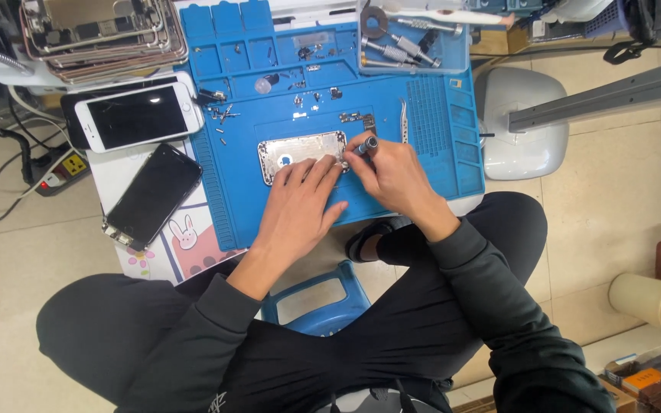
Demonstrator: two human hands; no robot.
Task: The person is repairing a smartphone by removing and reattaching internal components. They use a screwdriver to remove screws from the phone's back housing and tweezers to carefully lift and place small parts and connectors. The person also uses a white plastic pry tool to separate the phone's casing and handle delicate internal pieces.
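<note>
Knees crossed under you, your left hand (300, 200) lies flat, fingers spread, pinning the phone housing (300, 153) on the blue mat (430, 130). Your right hand (393, 174) pinches the screwdriver (367, 144) at its right edge; keep it upright, press lightly, turn slowly.

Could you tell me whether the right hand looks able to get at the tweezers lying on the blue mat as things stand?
Probably yes: the tweezers lie on the blue mat just beyond the right hand, nothing between them. That hand holds a screwdriver, though, so it isn't free.
</note>
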